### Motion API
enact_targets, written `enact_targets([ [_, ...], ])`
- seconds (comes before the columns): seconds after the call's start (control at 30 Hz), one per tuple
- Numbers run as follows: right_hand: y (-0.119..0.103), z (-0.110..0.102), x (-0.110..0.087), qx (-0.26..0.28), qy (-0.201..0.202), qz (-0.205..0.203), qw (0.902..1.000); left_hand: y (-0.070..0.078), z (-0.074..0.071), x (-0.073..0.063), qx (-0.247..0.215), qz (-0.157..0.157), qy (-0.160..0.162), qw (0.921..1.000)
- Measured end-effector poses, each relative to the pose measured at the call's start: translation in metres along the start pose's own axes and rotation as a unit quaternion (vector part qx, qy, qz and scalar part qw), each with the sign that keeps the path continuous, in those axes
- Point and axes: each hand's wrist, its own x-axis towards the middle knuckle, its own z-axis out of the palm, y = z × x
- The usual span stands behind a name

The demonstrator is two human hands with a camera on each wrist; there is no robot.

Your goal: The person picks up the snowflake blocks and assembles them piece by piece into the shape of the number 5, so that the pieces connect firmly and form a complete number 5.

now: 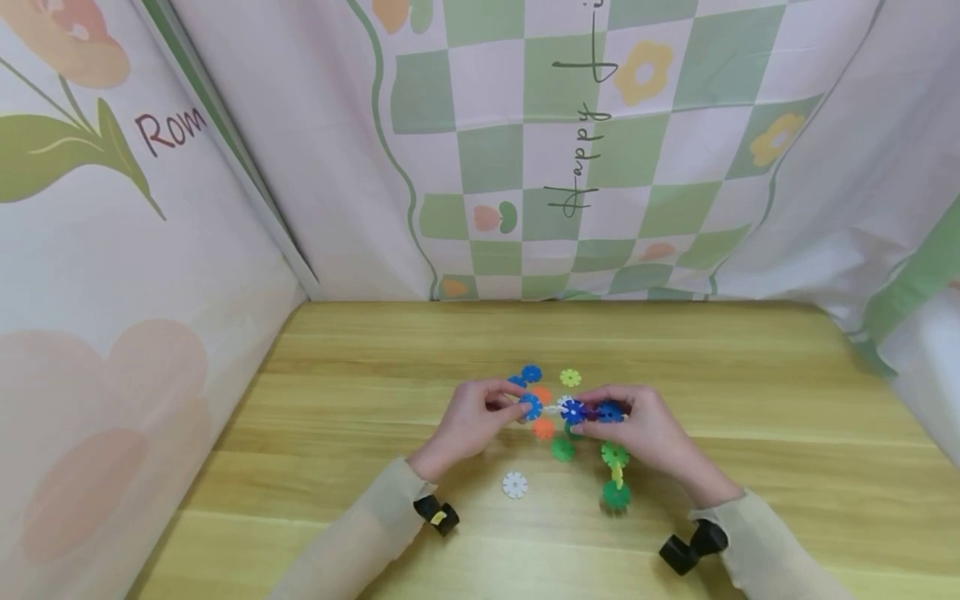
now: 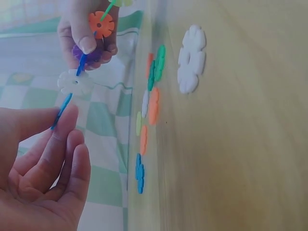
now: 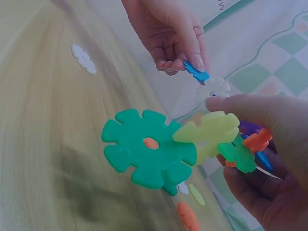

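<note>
Between thumb and fingertips, my left hand point(image 1: 472, 421) pinches a light blue snowflake disc point(image 1: 531, 406), its edge at the rim of a white disc point(image 2: 72, 83). That white disc belongs to a chain of interlocking plastic discs gripped by my right hand point(image 1: 648, 425). Further along the chain are a dark blue disc point(image 1: 573, 412), a purple disc point(image 2: 86, 54) and an orange disc point(image 2: 101, 25). Its near end hangs below my right hand, with a yellow disc point(image 3: 207, 132) slotted into a green disc point(image 3: 125, 161). My right fingers hide part of the chain.
Loose discs lie on the wooden table point(image 1: 360, 350): a white one point(image 1: 514, 484) nearer the front, a green one point(image 1: 562, 450), an orange one point(image 1: 543, 429), a yellow one point(image 1: 570, 377) and a blue one point(image 1: 532, 373). A patterned curtain point(image 1: 487, 158) stands behind the table.
</note>
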Motion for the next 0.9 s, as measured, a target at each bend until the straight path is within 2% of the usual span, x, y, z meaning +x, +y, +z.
enact_targets([
  [0.2,-0.0011,0.0001,0.0002,0.002,0.002,-0.005,1.0,0.0001,0.0,-0.0002,0.003,0.006,0.003,1.0],
  [0.6,0.0008,0.0016,0.0007,0.009,0.002,-0.019,0.9998,0.0006,0.0013,-0.0019,-0.013,-0.012,0.004,0.9998],
  [0.9,-0.0001,0.0027,0.0006,0.018,0.002,-0.028,0.9994,-0.0007,0.0028,0.0002,-0.016,-0.011,0.004,0.9998],
])
